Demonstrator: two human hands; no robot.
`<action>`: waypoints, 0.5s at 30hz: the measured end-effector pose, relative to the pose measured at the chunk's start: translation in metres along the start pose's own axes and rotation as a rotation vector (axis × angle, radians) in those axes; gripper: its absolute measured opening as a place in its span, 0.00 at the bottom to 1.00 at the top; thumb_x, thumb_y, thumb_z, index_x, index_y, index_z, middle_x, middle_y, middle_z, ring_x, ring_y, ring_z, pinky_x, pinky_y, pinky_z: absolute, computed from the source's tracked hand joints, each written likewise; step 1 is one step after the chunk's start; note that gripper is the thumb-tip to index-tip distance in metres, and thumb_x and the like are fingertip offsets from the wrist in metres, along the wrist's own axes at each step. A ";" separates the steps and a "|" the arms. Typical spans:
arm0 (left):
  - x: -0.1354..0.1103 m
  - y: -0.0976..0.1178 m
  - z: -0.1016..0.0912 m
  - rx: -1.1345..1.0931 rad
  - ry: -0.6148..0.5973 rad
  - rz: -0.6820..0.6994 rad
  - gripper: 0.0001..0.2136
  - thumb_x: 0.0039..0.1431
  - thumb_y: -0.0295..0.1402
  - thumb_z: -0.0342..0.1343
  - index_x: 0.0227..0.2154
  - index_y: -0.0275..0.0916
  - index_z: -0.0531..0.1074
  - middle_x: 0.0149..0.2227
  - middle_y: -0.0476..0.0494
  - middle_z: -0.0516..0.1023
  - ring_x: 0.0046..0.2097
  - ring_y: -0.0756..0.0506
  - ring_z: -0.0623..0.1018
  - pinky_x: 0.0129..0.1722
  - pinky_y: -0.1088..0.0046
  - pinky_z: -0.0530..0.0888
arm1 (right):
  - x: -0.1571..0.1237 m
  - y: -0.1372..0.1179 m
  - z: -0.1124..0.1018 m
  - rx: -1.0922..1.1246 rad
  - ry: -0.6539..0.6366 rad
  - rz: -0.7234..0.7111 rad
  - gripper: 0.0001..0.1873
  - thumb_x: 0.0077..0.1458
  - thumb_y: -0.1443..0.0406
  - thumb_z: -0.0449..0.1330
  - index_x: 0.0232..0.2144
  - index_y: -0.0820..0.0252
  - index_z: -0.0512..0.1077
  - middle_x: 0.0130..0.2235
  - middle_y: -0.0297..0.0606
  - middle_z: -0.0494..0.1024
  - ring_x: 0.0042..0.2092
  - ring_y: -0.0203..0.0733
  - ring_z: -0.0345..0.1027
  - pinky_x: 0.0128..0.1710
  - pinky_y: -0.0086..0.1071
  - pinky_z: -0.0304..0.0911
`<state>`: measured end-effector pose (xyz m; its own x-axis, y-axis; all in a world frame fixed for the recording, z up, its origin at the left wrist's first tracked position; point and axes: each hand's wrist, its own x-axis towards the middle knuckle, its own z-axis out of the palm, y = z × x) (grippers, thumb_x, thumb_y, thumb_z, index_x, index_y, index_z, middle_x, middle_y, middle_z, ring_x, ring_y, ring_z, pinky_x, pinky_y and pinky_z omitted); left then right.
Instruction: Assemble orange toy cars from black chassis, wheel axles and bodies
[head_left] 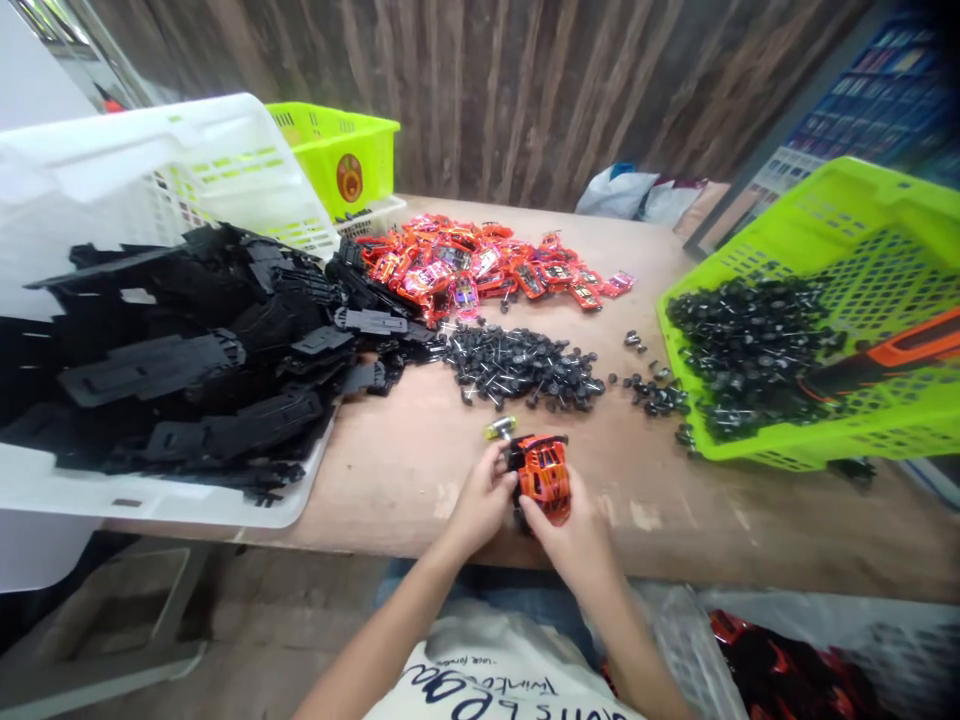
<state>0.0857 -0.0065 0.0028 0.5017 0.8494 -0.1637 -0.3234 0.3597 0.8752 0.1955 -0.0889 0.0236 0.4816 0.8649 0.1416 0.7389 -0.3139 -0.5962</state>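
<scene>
Close to the table's front edge, both my hands hold a toy car with an orange-red body (546, 478). My left hand (486, 498) is closed on its left side, by a black part that looks like its base or wheels. My right hand (574, 530) grips the body from the right, thumb at the lower left of the shell. Just beyond my left fingers lies a small yellow-green and silver piece (501, 428), whose kind I cannot make out. Farther off, a pile of black wheels on metal axles (525, 365) is spread on the table.
Shiny orange-red car shells (480, 265) are heaped at the back. A tipped white basket (292, 515) at left spills black car bases (225, 380). At right, a tilted green basket (810, 450) holds wheels and an orange-black tool (900, 345). Below the table edge is a bag with red-black pieces (795, 660).
</scene>
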 end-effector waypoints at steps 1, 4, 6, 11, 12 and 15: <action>-0.001 0.000 0.002 -0.003 -0.010 0.010 0.20 0.50 0.23 0.56 0.48 0.38 0.66 0.46 0.39 0.77 0.50 0.42 0.76 0.52 0.64 0.70 | 0.000 -0.003 0.002 -0.003 -0.007 -0.003 0.31 0.48 0.53 0.57 0.51 0.63 0.66 0.36 0.45 0.78 0.35 0.48 0.71 0.37 0.39 0.65; -0.003 0.001 0.004 -0.012 -0.007 0.038 0.19 0.50 0.23 0.55 0.47 0.38 0.67 0.48 0.39 0.76 0.51 0.42 0.75 0.53 0.64 0.69 | 0.002 -0.005 0.007 -0.015 -0.017 -0.014 0.31 0.48 0.53 0.57 0.51 0.64 0.67 0.35 0.46 0.78 0.33 0.48 0.72 0.34 0.37 0.64; -0.005 0.004 0.005 -0.023 0.015 0.035 0.18 0.51 0.24 0.56 0.47 0.38 0.68 0.49 0.39 0.76 0.52 0.42 0.75 0.53 0.64 0.70 | 0.003 -0.004 0.007 -0.017 -0.015 -0.036 0.31 0.48 0.53 0.57 0.51 0.65 0.67 0.35 0.47 0.78 0.33 0.49 0.72 0.34 0.38 0.65; -0.009 0.008 0.008 -0.064 0.040 0.029 0.18 0.51 0.32 0.59 0.47 0.39 0.69 0.49 0.39 0.76 0.53 0.40 0.74 0.51 0.65 0.72 | 0.003 -0.002 0.011 -0.020 -0.035 -0.047 0.32 0.49 0.54 0.57 0.52 0.68 0.66 0.39 0.53 0.78 0.38 0.55 0.72 0.36 0.43 0.65; -0.010 0.009 0.009 -0.073 0.029 0.039 0.19 0.52 0.34 0.60 0.47 0.39 0.69 0.49 0.39 0.76 0.53 0.40 0.74 0.50 0.65 0.72 | 0.002 -0.003 0.012 -0.022 -0.014 -0.045 0.32 0.49 0.53 0.56 0.52 0.70 0.66 0.40 0.56 0.77 0.40 0.57 0.72 0.38 0.45 0.65; -0.013 0.013 0.010 -0.050 0.003 0.084 0.22 0.49 0.36 0.63 0.47 0.39 0.67 0.47 0.39 0.77 0.47 0.41 0.78 0.46 0.67 0.74 | 0.003 -0.004 0.010 -0.015 0.024 -0.086 0.34 0.52 0.53 0.55 0.55 0.71 0.63 0.46 0.60 0.75 0.45 0.62 0.70 0.42 0.52 0.64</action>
<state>0.0832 -0.0166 0.0208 0.4688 0.8785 -0.0923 -0.4040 0.3061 0.8620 0.1895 -0.0814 0.0189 0.4270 0.8794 0.2105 0.7847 -0.2447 -0.5695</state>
